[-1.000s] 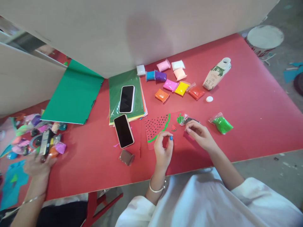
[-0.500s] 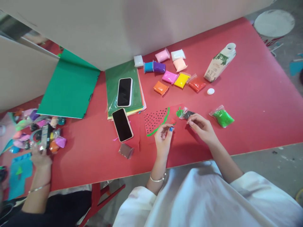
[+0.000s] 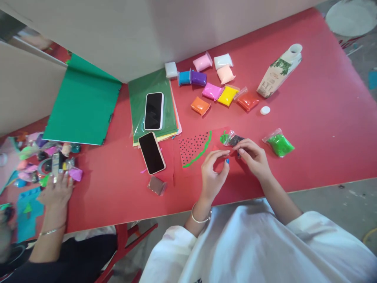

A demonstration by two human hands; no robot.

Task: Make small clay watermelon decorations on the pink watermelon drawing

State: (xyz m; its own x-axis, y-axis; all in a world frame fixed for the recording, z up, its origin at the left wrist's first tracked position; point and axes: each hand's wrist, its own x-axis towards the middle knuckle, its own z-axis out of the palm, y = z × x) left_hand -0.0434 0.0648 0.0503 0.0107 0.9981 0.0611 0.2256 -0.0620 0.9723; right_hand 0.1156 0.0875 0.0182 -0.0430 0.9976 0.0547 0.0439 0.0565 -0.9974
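My left hand point(image 3: 214, 171) is just above the red table, its fingers curved and the thumb apart, with a blue spot on the thumb tip. Close by on the right, the fingers of my right hand point(image 3: 255, 159) are drawn together in a pinch; a small dark bit shows beneath them, too unclear to name. A clear packet of black clay point(image 3: 235, 139) lies at those fingertips. Left of my hands is a watermelon slice picture point(image 3: 194, 149) with black dots and a green clay rind. A small green clay shape point(image 3: 224, 137) sits beside the packet.
Several coloured clay packets point(image 3: 212, 91) lie toward the back. A carton point(image 3: 279, 70), white cap point(image 3: 265, 110) and green clay packet point(image 3: 278, 144) are to the right. Two phones point(image 3: 152, 153) and a brown packet point(image 3: 156, 185) are left. A co-worker's hand point(image 3: 56, 190) rests farther left.
My left hand has moved right, toward my right hand, and its thumb and fingers have spread. My right hand has shifted slightly. The co-worker's hand has flattened out.
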